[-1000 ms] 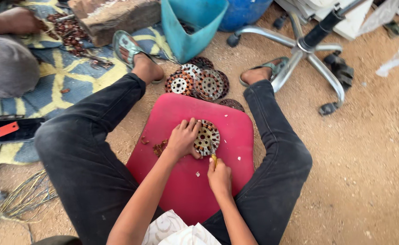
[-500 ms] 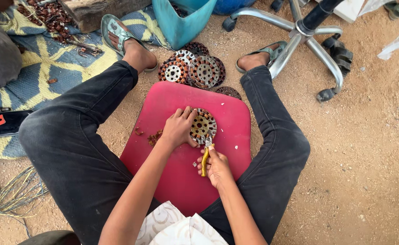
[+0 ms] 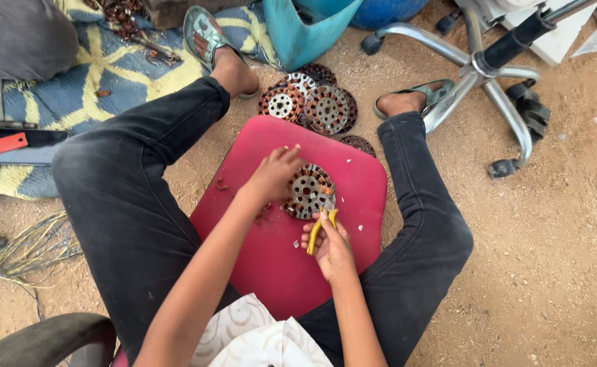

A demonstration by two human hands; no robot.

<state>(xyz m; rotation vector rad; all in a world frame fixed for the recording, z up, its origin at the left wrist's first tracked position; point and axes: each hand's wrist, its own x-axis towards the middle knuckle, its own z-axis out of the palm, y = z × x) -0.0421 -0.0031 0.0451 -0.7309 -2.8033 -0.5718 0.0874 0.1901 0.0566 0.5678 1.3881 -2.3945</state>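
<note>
Left hand [image 3: 274, 175] steadies disc [image 3: 308, 191]; right hand [image 3: 332, 246] grips pliers [image 3: 320, 228].

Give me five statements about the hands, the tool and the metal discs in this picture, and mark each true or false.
1. The left hand rests on the round perforated disc lying on the red board. True.
2. The right hand holds a blue screwdriver. False: it grips yellow-handled pliers, their tip at the disc's edge.
3. A pile of similar discs lies on the sandy ground between the person's feet. True.
4. The red board lies on a table. False: it lies on the ground between the person's legs.
5. The chair base stands to the left, on the patterned mat. False: it stands at the upper right, on the sand.
</note>
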